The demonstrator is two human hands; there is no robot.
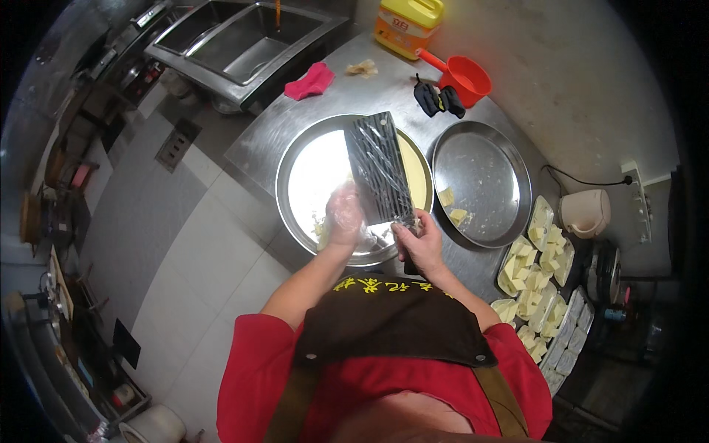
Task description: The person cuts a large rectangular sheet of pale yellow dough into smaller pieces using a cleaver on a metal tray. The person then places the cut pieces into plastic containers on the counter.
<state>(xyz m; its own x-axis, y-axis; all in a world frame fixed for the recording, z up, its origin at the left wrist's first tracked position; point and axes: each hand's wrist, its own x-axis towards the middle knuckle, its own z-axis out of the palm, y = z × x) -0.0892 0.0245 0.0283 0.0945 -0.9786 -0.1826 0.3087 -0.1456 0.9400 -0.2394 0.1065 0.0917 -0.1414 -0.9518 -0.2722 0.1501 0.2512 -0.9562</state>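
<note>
My right hand [424,241] grips a broad, dark, ridged cleaver-like tool [379,166] at its near end, by a black handle. Clear film appears to lie over its flat face, and a small hole shows in its far corner. My left hand [344,213] wears a clear plastic glove and is beside the tool's left edge; glare and blur hide its fingers. Both hands are over a large round metal pan [283,183]. Inside it, right of the tool, lies a smooth pale-yellow slab [415,171]. Small crumbs lie at the pan's near left.
A second round pan [484,183] with a few pale pieces stands at right. Several trays of pale-yellow blocks [518,266] lie beyond it. At the back are a red dipper [468,77], black gloves [437,99], a yellow jug [407,27], a pink cloth [310,82] and a sink [249,55].
</note>
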